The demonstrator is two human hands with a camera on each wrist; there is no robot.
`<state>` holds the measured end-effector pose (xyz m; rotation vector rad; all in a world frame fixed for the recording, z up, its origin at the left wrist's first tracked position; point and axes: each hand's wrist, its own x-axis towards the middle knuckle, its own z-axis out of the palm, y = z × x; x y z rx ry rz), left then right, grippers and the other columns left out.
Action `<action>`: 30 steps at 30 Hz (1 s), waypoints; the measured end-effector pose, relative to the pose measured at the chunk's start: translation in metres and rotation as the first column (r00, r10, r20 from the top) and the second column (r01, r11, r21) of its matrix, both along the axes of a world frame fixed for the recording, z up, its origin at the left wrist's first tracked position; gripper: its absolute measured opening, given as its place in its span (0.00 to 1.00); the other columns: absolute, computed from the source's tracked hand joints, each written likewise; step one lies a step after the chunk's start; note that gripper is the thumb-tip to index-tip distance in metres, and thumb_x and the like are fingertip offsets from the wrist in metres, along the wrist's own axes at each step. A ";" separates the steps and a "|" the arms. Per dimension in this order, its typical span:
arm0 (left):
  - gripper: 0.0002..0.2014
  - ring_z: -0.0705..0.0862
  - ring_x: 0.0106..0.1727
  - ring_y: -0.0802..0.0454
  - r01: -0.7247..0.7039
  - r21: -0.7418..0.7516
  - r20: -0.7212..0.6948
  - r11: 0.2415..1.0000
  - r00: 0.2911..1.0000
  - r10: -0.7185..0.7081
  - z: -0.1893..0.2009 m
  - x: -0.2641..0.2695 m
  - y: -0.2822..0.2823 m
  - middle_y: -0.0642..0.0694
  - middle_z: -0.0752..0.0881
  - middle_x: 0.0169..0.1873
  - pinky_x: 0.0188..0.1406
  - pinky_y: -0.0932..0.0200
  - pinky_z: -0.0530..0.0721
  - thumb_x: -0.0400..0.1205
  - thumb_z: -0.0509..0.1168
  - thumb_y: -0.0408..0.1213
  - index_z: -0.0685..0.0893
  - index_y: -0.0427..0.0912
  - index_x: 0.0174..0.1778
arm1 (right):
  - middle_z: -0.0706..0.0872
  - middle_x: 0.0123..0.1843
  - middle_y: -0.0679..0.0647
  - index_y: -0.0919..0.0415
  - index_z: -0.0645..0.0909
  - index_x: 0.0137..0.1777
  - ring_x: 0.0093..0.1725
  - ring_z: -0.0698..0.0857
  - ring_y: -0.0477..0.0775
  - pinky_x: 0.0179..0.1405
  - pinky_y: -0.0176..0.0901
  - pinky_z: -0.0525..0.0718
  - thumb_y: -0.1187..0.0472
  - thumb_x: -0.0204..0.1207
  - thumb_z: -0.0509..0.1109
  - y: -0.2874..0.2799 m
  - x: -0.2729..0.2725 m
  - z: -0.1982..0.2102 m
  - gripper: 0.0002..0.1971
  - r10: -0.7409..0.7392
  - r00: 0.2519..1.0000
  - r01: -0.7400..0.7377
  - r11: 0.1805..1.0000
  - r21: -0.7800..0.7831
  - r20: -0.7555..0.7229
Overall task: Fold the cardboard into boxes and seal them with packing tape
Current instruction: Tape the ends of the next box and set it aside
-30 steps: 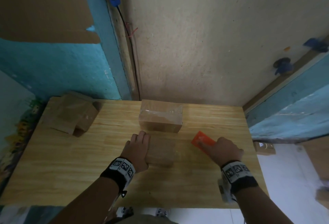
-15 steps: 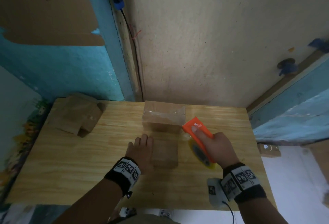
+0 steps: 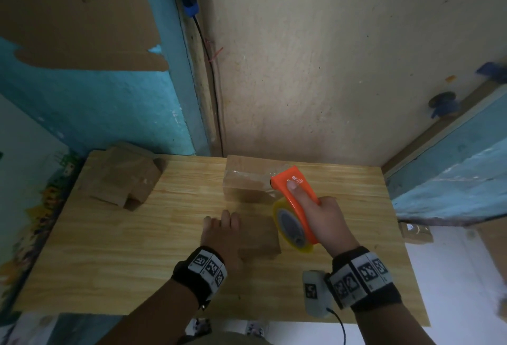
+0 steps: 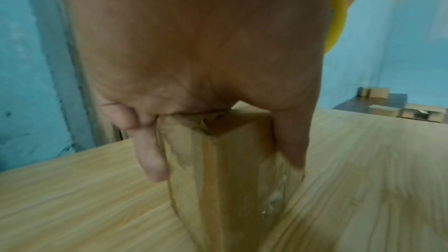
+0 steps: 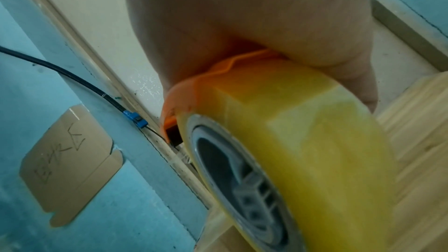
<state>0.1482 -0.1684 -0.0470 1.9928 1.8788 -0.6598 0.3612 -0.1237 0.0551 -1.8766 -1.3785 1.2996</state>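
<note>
A small brown cardboard box lies in the middle of the wooden table. My left hand grips its left end, thumb on one side and fingers on the other; in the left wrist view the box shows tape along its edges. My right hand holds an orange tape dispenser with a yellow tape roll above the box's right end, index finger laid along its top. The roll fills the right wrist view.
A taped cardboard box stands behind at the table's back edge. Folded cardboard pieces lie at the back left corner. The wall is close behind the table. More small boxes sit on a low surface to the right.
My right hand has lifted the tape dispenser off the table and carried it left and up over the small box. My left hand has stayed on the box.
</note>
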 end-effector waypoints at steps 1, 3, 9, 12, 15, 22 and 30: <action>0.58 0.75 0.74 0.37 -0.004 -0.009 -0.005 1.000 1.000 0.004 0.005 0.002 -0.002 0.38 0.60 0.81 0.80 0.33 0.59 0.72 0.68 0.71 0.50 0.38 0.86 | 0.82 0.22 0.49 0.55 0.82 0.31 0.21 0.83 0.46 0.32 0.41 0.83 0.25 0.75 0.70 -0.001 -0.003 0.001 0.32 0.005 1.000 -0.005 1.000 -0.007 -0.018; 0.58 0.74 0.78 0.37 -0.016 -0.086 0.021 0.996 1.000 0.018 0.015 0.004 -0.003 0.35 0.57 0.84 0.83 0.32 0.54 0.75 0.61 0.74 0.47 0.36 0.88 | 0.82 0.22 0.49 0.55 0.82 0.30 0.21 0.82 0.47 0.32 0.40 0.83 0.25 0.76 0.70 -0.002 -0.008 -0.001 0.32 0.037 0.999 -0.037 0.999 -0.020 -0.037; 0.55 0.75 0.77 0.36 -0.124 -0.321 0.203 0.939 0.959 0.196 0.039 0.006 -0.002 0.35 0.64 0.84 0.75 0.40 0.75 0.73 0.66 0.76 0.57 0.41 0.86 | 0.83 0.23 0.49 0.55 0.82 0.28 0.22 0.82 0.46 0.34 0.41 0.82 0.23 0.73 0.70 -0.009 -0.023 -0.006 0.34 0.114 0.991 -0.117 0.992 -0.037 -0.067; 0.49 0.85 0.62 0.44 -0.070 -0.300 0.237 0.951 0.961 0.146 0.042 0.014 -0.016 0.47 0.84 0.63 0.65 0.45 0.80 0.66 0.61 0.86 0.77 0.48 0.69 | 0.84 0.23 0.50 0.56 0.84 0.28 0.23 0.83 0.47 0.35 0.43 0.81 0.21 0.72 0.72 -0.009 -0.024 -0.009 0.35 0.172 0.982 -0.174 0.985 -0.022 -0.076; 0.42 0.86 0.60 0.46 -0.070 -0.239 0.278 0.968 0.951 0.137 0.038 0.020 -0.026 0.51 0.86 0.58 0.61 0.47 0.79 0.70 0.61 0.83 0.78 0.51 0.65 | 0.86 0.26 0.59 0.63 0.86 0.30 0.25 0.84 0.51 0.36 0.47 0.81 0.13 0.60 0.70 -0.008 -0.027 -0.013 0.46 0.326 0.945 -0.326 0.945 -0.022 -0.008; 0.40 0.88 0.57 0.44 -0.011 -0.451 0.402 0.893 0.890 0.214 0.020 -0.004 -0.019 0.41 0.88 0.56 0.60 0.49 0.84 0.78 0.52 0.80 0.84 0.47 0.62 | 0.91 0.34 0.63 0.69 0.89 0.38 0.28 0.88 0.54 0.35 0.45 0.82 0.18 0.67 0.74 -0.007 -0.026 -0.021 0.45 0.448 0.891 -0.448 0.894 -0.024 0.076; 0.17 0.92 0.49 0.42 -0.367 -0.744 0.645 0.559 -0.177 0.743 0.030 -0.049 0.008 0.37 0.93 0.52 0.57 0.46 0.87 0.88 0.63 0.44 0.89 0.36 0.59 | 0.92 0.33 0.62 0.68 0.90 0.38 0.28 0.90 0.58 0.33 0.46 0.84 0.16 0.62 0.75 -0.014 -0.020 -0.025 0.46 0.472 0.880 -0.471 0.882 -0.029 0.056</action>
